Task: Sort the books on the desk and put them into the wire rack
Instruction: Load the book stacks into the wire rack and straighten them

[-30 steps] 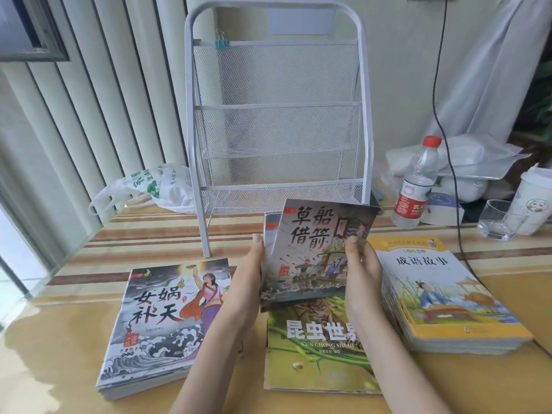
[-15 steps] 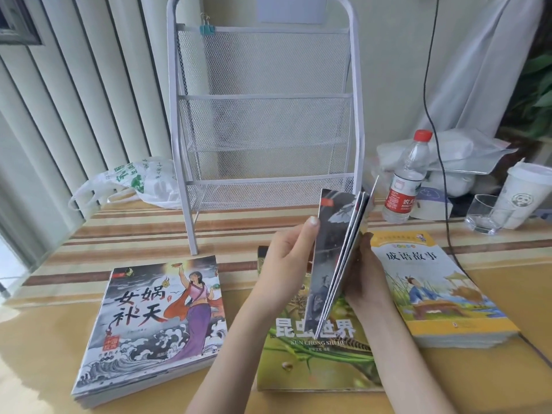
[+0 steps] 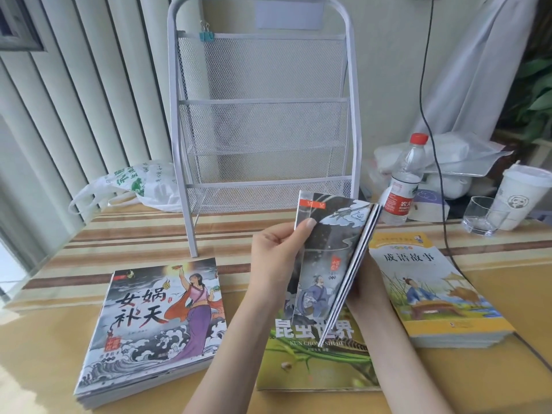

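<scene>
Both hands hold a few thin dark picture books (image 3: 331, 249) upright above the desk, fanned apart. My left hand (image 3: 277, 255) pinches the left covers with the thumb on top. My right hand (image 3: 367, 291) supports the right-hand books from behind, mostly hidden by them. Under the held books lies a green insect book (image 3: 313, 360). A stack with a grey cover showing a woman in purple (image 3: 155, 327) lies at the left. A yellow-covered stack (image 3: 433, 291) lies at the right. The white wire rack (image 3: 263, 115) stands behind, its three mesh shelves holding no books.
A water bottle with a red cap (image 3: 404, 180), a glass (image 3: 485, 215) and a white paper cup (image 3: 521, 197) stand at the right rear. A black cable (image 3: 430, 135) hangs down there. A white plastic bag (image 3: 134, 186) lies left of the rack.
The held books turned from cover-facing to edge-on, then fanned apart, so a left cover shows. Both hands stayed over the green book.
</scene>
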`<state>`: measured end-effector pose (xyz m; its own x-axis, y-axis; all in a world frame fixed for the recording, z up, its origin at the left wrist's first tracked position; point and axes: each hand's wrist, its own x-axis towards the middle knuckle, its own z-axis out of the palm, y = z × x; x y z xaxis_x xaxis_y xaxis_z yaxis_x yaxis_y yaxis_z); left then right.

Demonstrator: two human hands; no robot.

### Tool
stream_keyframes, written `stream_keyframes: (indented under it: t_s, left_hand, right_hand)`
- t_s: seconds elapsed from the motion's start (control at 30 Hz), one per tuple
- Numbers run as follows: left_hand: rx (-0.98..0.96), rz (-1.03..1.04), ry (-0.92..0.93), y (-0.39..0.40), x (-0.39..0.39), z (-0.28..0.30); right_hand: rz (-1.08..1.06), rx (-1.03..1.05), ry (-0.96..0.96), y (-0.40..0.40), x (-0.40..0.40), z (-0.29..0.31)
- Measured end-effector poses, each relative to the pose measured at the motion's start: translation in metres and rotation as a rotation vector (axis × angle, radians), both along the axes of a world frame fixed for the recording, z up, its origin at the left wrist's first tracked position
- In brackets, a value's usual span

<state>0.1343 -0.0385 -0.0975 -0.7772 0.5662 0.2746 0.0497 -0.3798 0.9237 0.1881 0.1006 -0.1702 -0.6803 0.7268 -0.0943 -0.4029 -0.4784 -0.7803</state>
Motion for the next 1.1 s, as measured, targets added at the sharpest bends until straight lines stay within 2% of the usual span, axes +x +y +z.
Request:
stream_keyframes:
  t_s: [0.1,0.2,0.3,0.37,0.47,0.67,0.83,0.93,1.0,1.1]
  left_hand:
    - [-0.016,-0.007,0.002,0.001,0.000,-0.002]
    - [-0.087,-0.082,0.048,-0.003,0.001,-0.004]
    - [-0.211,-0.103,0.230,-0.010,-0.001,-0.006]
    - [-0.273,-0.029,0.300,-0.013,-0.005,-0.003]
    - [-0.265,0.049,0.288,-0.021,-0.017,0.001]
    - [-0.241,0.096,0.253,-0.030,-0.027,-0.017]
    - [-0.228,0.219,0.204,-0.022,-0.020,-0.036]
    - [-0.211,0.379,0.171,-0.028,-0.028,-0.021]
    - [-0.253,0.465,0.193,-0.044,-0.039,-0.005]
    - [-0.384,0.529,0.151,-0.087,-0.063,0.012]
  right_hand:
    - [-0.091,0.003,0.009,-0.007,0.001,0.008]
    - [-0.204,0.121,-0.003,-0.018,0.003,0.009]
    - [-0.352,0.275,-0.161,-0.029,-0.001,0.016]
    - [-0.400,0.354,-0.174,-0.032,-0.002,0.025]
    - [-0.369,0.472,-0.107,-0.029,0.002,0.042]
    - [-0.129,0.662,-0.229,-0.024,0.010,0.043]
    - [-0.075,0.666,-0.413,-0.033,0.010,0.023]
    - [-0.116,0.747,-0.390,-0.047,0.001,0.047]
    - [-0.118,0.828,-0.397,-0.057,-0.012,0.061]
    - [0.008,1.002,-0.530,-0.088,-0.030,0.075]
